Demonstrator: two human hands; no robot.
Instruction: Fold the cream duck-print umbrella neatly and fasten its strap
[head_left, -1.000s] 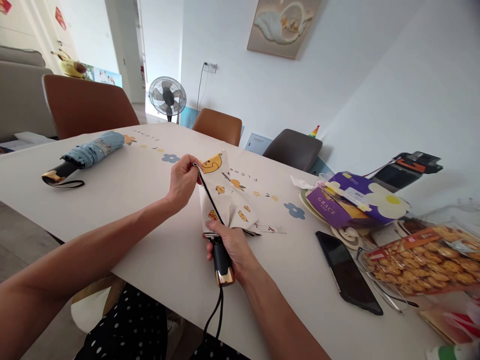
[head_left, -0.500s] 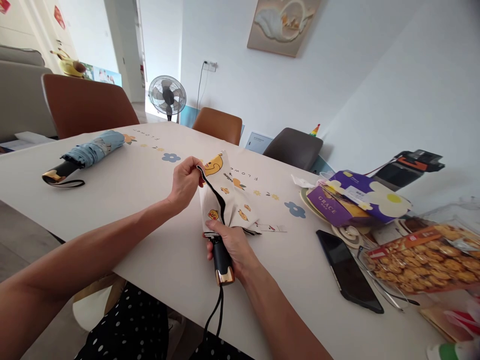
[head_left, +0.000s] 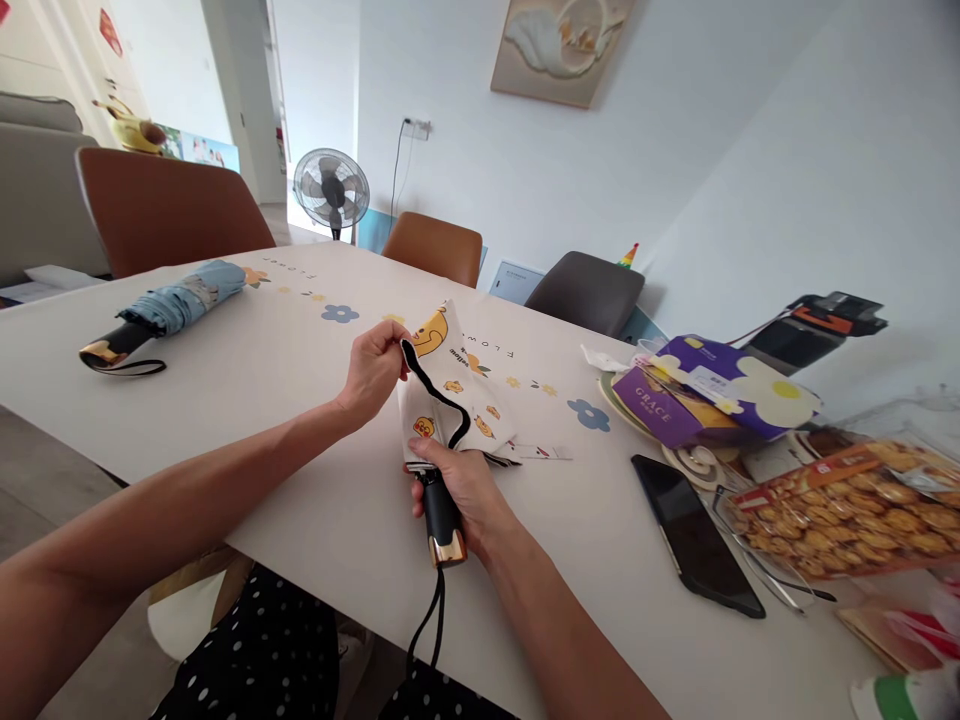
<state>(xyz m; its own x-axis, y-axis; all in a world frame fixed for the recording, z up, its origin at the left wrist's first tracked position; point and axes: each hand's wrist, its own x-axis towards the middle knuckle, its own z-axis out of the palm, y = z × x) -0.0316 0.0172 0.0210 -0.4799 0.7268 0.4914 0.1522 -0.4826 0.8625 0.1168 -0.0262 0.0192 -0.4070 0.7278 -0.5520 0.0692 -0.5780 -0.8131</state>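
Observation:
A white folding umbrella [head_left: 491,405] with yellow duck prints lies over the near part of the table, its canopy loose and pointing away from me. My right hand [head_left: 463,495] wraps round the top of its black and gold handle, with the thumb pressed on the lower canopy. A black wrist cord hangs from the handle past the table edge. My left hand [head_left: 377,370] pinches the edge of a canopy fold, whose black underside shows as a wavy line. To the left lies a blue folding umbrella [head_left: 191,298], furled, its handle toward me.
On the right are a black phone [head_left: 694,535], glasses [head_left: 772,570], a purple box [head_left: 675,400] and a clear pack of cookies [head_left: 862,510]. Chairs stand along the far side of the white table [head_left: 315,510]. A fan [head_left: 332,190] stands behind.
My left hand has shifted slightly right with the pinched canopy edge, and that edge now sags into a wavier curve. My right hand keeps its grip on the handle.

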